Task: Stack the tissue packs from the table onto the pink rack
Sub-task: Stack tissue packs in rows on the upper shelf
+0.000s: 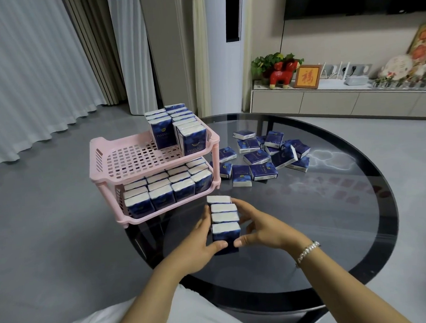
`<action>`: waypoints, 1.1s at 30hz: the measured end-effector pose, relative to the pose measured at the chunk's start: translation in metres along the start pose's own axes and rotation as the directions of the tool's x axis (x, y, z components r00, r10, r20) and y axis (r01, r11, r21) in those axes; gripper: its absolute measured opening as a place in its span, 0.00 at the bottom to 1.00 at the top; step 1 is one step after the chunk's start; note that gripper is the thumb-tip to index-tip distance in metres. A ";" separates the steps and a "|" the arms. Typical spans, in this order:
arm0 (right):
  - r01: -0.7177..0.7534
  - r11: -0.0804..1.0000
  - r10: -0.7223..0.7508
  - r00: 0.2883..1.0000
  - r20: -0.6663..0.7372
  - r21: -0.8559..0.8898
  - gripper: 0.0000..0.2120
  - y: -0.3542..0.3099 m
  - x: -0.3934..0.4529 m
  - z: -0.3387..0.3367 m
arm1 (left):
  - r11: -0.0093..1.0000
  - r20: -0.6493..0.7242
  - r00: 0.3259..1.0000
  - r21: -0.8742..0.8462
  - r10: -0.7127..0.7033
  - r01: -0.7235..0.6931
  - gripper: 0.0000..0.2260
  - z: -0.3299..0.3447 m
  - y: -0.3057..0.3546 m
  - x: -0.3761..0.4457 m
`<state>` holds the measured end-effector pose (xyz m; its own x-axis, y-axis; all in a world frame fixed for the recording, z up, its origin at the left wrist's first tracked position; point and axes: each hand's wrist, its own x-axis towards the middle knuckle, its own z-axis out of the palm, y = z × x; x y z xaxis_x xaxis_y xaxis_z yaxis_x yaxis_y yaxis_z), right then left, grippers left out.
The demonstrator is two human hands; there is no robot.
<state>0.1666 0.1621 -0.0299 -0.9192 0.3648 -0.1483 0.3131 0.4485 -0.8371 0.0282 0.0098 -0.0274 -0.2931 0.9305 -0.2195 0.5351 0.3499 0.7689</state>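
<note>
A row of several dark-blue tissue packs (224,221) stands on edge between my hands, in front of the pink rack (133,163). My left hand (199,246) grips the row from the left, thumb on the nearest pack. My right hand (257,227) grips it from the right, thumb also on the front pack. The rack's lower tier (140,214) is filled with upright packs. Its upper tier holds two rows of packs (178,131) at the right, with the left part bare. Loose packs (261,154) lie scattered on the glass table (332,204).
The round dark glass table has a black rim (388,221); the rack stands at its left edge. Behind are a low TV cabinet (327,103) with a red figurine, a framed picture and plants. Curtains hang at the left over grey floor.
</note>
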 end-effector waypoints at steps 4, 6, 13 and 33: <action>0.006 1.000 -0.006 1.000 -0.003 -0.024 0.42 0.000 0.003 -0.002 | 1.000 -0.064 0.998 -0.023 0.002 -0.004 0.41 -0.001 -0.001 0.002; 0.008 0.998 -0.008 1.000 0.010 -0.056 0.41 -0.001 0.005 -0.002 | 1.000 -0.094 0.995 -0.010 0.026 -0.027 0.38 -0.001 0.000 0.003; 0.031 0.995 -0.024 0.997 0.076 -0.092 0.37 -0.009 0.001 -0.005 | 0.999 -0.094 0.995 -0.008 0.040 -0.041 0.36 -0.004 0.008 0.002; 0.247 0.955 -0.244 0.969 0.035 -0.166 0.30 -0.146 0.030 -0.065 | 0.967 -0.405 0.881 0.036 0.246 -0.253 0.34 -0.116 0.066 -0.024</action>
<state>0.1086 0.1601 0.1220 -0.9756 0.2155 0.0423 0.1120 0.6540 -0.7482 -0.0219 -0.0023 0.0983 -0.4473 0.8619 0.2388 0.6204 0.1066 0.7770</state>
